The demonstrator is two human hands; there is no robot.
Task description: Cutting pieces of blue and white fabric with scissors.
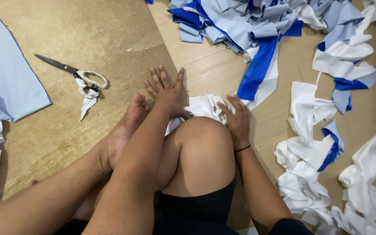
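I sit on a brown board floor [109,35] with my knee raised in the middle of the view. My left hand [166,89] lies flat with fingers spread, pressing on the left edge of a small bundle of white cloth pieces [205,106]. My right hand [238,117] rests flat on the right side of the same bundle, next to my knee. Neither hand grips anything. Part of the bundle is hidden behind my knee and arm.
Scissors [72,72] with a white cloth scrap tied at the handle lie to the left. A light blue fabric sheet [5,74] covers the far left. A pile of blue and white fabric strips [249,21] lies at the top; white and blue scraps [318,165] spread on the right.
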